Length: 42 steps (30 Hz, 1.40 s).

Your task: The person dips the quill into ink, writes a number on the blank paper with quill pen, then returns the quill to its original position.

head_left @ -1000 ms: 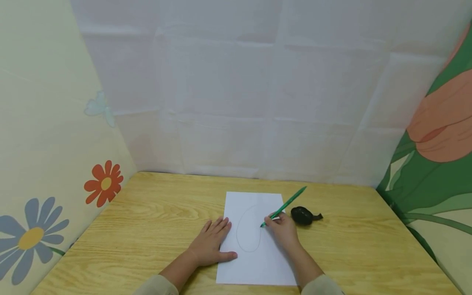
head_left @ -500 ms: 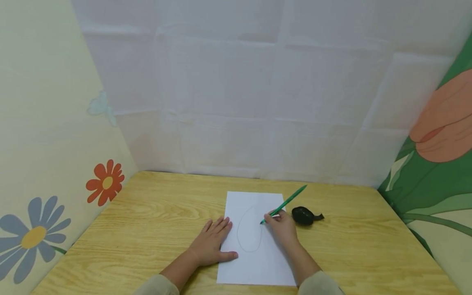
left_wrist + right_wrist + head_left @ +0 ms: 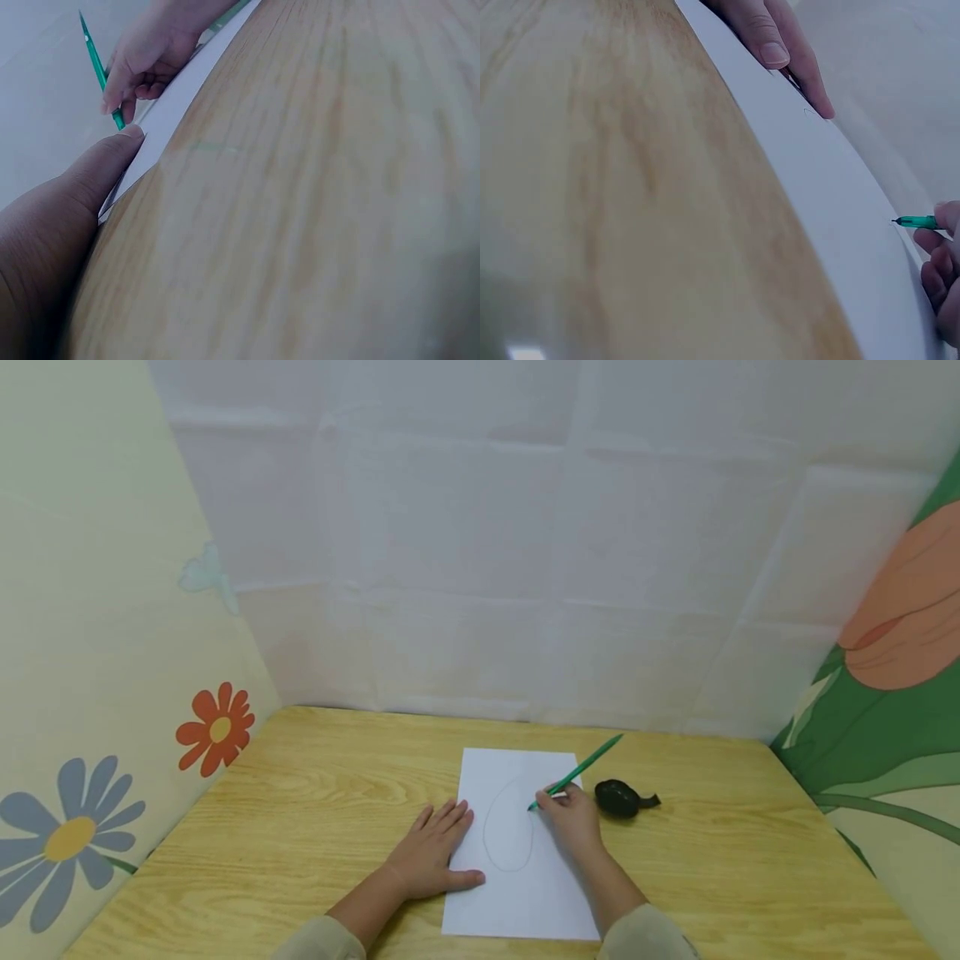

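Note:
A white sheet of paper (image 3: 517,906) lies on the wooden table, bearing a thin, long rounded outline (image 3: 484,827). Between thumb and fingers, my right hand (image 3: 576,822) pinches a slanted green pen (image 3: 581,768). Its dark tip (image 3: 897,221) is right at the paper, on the outline's right side. Flat at the sheet's left edge, my left hand (image 3: 431,856) has its fingers spread, with the thumb (image 3: 112,154) resting on the paper. The upper right of the outline is partly covered by the pen and right hand.
A glossy black rounded object (image 3: 617,799) with a short tail sits just right of the paper. Behind the wooden table (image 3: 322,777) hangs a creased white cloth (image 3: 465,568). Flower-patterned panels (image 3: 67,635) flank both sides.
The pen tip has moved slightly away from me, up the outline's right side, with my right hand following. My left hand stays in place on the paper.

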Available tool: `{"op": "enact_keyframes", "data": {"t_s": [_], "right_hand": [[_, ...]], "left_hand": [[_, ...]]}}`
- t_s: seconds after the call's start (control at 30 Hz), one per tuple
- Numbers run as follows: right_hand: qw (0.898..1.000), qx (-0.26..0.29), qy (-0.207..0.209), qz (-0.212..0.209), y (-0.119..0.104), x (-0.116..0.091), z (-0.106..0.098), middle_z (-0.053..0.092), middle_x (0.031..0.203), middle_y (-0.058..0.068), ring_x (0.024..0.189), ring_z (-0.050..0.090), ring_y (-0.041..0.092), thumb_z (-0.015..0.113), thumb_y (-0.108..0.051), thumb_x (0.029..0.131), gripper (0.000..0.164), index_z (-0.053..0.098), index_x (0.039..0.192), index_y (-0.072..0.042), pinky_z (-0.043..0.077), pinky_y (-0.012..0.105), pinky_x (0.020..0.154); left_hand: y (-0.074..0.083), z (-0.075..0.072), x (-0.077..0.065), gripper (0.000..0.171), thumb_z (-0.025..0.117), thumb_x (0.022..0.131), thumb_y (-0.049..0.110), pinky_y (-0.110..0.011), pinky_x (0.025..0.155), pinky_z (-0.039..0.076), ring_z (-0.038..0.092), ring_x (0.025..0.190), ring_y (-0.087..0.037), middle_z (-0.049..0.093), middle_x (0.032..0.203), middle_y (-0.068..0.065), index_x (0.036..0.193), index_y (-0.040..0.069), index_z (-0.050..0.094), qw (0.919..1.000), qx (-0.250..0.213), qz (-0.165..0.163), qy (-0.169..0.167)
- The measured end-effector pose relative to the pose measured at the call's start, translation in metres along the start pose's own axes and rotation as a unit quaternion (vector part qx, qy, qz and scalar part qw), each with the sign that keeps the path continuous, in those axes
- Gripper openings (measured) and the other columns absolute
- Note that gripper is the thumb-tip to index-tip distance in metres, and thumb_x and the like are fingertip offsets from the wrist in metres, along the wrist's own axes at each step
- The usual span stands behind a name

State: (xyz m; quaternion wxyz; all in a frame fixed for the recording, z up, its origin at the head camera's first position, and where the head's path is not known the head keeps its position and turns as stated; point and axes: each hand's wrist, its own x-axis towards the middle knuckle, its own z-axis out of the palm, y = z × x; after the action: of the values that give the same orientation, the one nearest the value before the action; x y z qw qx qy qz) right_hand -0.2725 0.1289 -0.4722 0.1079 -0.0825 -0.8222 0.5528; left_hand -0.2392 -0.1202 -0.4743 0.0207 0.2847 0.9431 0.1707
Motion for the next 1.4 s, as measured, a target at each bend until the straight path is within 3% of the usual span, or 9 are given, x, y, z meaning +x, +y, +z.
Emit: {"op": "enact_keyframes", "data": {"t_s": [1.4], "right_hand": [[0.999, 0.018, -0.009, -0.026, 0.016, 0.033, 0.017, 0.074, 0.078, 0.013, 0.067, 0.063, 0.008, 0.074, -0.02, 0.087, 0.021, 0.067, 0.094, -0.001, 0.05, 0.023, 0.061]], "left_hand": [[-0.001, 0.012, 0.018, 0.098, 0.055, 0.084, 0.071, -0.056, 0.122, 0.013, 0.021, 0.151, -0.031, 0.029, 0.161, -0.012, 0.152, 0.004, 0.033, 0.9995, 0.024, -0.018, 0.004]]}}
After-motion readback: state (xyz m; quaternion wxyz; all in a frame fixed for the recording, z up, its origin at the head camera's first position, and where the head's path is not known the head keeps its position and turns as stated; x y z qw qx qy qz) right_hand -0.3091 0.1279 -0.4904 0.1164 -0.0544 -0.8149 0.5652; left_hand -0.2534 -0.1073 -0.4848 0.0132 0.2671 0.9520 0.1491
